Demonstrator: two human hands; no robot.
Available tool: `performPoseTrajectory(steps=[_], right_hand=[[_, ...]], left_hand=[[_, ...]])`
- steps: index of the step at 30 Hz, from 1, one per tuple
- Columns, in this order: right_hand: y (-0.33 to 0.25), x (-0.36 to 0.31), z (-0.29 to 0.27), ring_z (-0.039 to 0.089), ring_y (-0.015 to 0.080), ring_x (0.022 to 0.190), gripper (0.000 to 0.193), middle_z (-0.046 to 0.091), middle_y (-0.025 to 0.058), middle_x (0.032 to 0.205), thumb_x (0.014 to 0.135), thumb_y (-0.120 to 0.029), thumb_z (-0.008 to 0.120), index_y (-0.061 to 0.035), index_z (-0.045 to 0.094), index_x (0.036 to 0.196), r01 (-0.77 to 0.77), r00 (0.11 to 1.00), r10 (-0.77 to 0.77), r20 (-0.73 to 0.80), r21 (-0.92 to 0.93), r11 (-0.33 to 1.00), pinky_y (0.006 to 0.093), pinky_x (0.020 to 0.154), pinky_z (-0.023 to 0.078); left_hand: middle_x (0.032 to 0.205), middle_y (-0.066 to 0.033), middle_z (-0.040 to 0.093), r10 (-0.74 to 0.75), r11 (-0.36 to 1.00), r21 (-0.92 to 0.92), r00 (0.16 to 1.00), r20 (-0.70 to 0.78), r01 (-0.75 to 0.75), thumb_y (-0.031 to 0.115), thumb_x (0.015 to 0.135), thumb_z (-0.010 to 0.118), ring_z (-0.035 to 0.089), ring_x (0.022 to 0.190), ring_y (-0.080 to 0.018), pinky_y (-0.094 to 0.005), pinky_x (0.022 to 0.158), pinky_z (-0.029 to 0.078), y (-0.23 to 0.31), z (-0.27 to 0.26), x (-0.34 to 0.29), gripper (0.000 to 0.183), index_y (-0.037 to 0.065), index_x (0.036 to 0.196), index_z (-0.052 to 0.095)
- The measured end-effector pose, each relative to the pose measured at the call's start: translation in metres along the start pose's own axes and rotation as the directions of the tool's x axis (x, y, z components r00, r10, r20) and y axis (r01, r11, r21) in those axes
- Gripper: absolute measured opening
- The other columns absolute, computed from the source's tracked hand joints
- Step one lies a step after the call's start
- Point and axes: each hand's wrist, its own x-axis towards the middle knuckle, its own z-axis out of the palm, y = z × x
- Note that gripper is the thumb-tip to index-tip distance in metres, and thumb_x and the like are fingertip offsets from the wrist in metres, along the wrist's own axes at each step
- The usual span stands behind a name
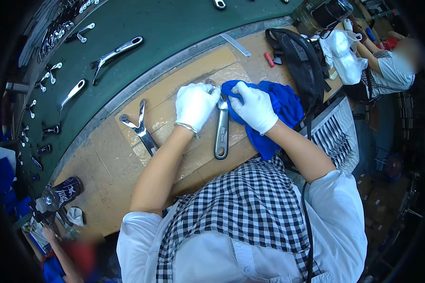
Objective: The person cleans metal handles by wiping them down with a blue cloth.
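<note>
A shiny metal crank arm [221,132] points toward me over the work surface, its holed end nearest my body. My left hand [193,106], in a white glove, is closed around its far end, where the fingers hide most of the shape. In a white glove too, my right hand [255,107] pinches a bunched blue cloth [283,106] against the same end of the part. The rest of the cloth hangs down on the right. Beside my left forearm lies another crank arm [144,129], its forked end facing away from me.
Cardboard [179,70] under clear film covers my bench. Beyond a curved metal edge, a green surface [165,28] carries several metal parts. A black mesh bag [295,56], red object [269,59] and white plastic bag [342,49] lie right, near a rack of parts [337,137]. Two people are nearby.
</note>
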Motion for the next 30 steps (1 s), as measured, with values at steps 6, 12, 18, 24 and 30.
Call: performPoseTrajectory(steps=[6,12,18,24,30], right_hand=[[-0.004,0.024,-0.025,0.070,0.0372,0.079,0.023,0.071,0.0185,0.086,0.086,-0.025,0.068,-0.0070,0.060,0.098,-0.070,0.993,0.059,0.103,0.100,0.993,0.0486,0.071,0.056],[-0.048,0.029,0.003,0.068,0.0342,0.074,0.021,0.066,0.0147,0.076,0.083,-0.026,0.070,-0.0072,0.061,0.087,0.245,0.932,-0.204,0.300,-0.105,0.964,0.0445,0.067,0.055],[-0.053,0.071,0.026,0.070,0.0352,0.075,0.020,0.070,0.0167,0.082,0.089,-0.027,0.063,-0.0063,0.063,0.088,0.107,0.967,-0.056,0.247,-0.198,0.974,0.0454,0.065,0.056],[-0.025,0.079,0.034,0.068,0.0348,0.070,0.024,0.067,0.0149,0.076,0.092,-0.032,0.063,-0.0084,0.059,0.088,0.305,0.946,-0.284,0.158,-0.129,0.944,0.0452,0.062,0.055],[-0.041,0.058,0.032,0.068,0.0297,0.063,0.023,0.064,0.0116,0.067,0.089,-0.031,0.065,-0.0094,0.060,0.085,0.304,0.947,-0.265,0.183,-0.228,0.925,0.0440,0.055,0.054]], left_hand=[[0.082,-0.0161,0.071,-0.072,0.980,-0.181,0.996,0.045,0.079,0.047,0.091,0.063,0.068,0.082,-0.0330,-0.0450,0.084,0.048,0.008,-0.006,-0.032,0.043,0.004,0.093,0.072],[0.071,-0.0138,0.067,0.054,0.996,0.071,0.998,0.023,-0.056,0.052,0.077,0.076,0.066,0.063,-0.0304,-0.0453,0.062,0.049,0.046,0.006,-0.096,0.057,0.001,0.099,0.064],[0.070,-0.0158,0.067,-0.077,0.995,0.065,0.990,0.116,0.070,0.037,0.075,0.076,0.066,0.064,-0.0324,-0.0444,0.064,0.050,0.055,0.000,-0.092,0.046,-0.002,0.097,0.066],[0.071,-0.0143,0.069,-0.024,0.991,0.132,0.998,0.050,0.017,0.036,0.076,0.074,0.067,0.060,-0.0313,-0.0445,0.063,0.052,0.045,0.011,-0.092,0.078,-0.011,0.134,0.051],[0.069,-0.0102,0.067,0.031,0.993,0.109,0.997,0.074,-0.039,0.039,0.078,0.072,0.066,0.061,-0.0260,-0.0409,0.062,0.049,0.047,0.012,-0.100,0.076,-0.010,0.133,0.054]])
